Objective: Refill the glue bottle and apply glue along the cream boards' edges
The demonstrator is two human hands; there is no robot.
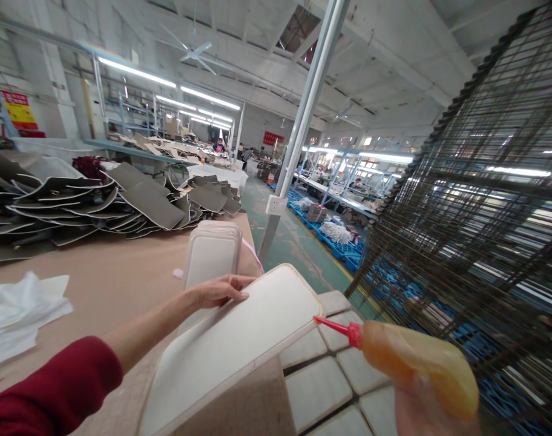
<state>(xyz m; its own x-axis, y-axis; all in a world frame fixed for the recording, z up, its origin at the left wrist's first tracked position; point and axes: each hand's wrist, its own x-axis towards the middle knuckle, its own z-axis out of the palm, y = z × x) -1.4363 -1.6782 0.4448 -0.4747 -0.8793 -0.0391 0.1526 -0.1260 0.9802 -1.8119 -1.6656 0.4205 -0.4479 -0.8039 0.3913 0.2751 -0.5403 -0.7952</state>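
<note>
A white rounded-corner panel [239, 333] lies tilted across the front of the table, a thin yellowish line along its rim. My left hand [224, 290] grips its far long edge, thumb on the upper face. In my right hand [421, 402], at the lower right, is a squeeze bottle [416, 357] of amber liquid, probably glue, held on its side. Its red nozzle [335, 327] points left, and the tip meets the panel's right-hand edge near the corner. Just behind my left hand stands a stack of similar white panels [212, 251].
Several pale rounded pieces [319, 384] sit in rows below the table's right edge. Grey sheets [94, 200] are piled along the back left, with crumpled white paper [24, 312] nearer. A metal post [298, 115] rises beyond the table. A tall wire rack [480, 175] fills the right side.
</note>
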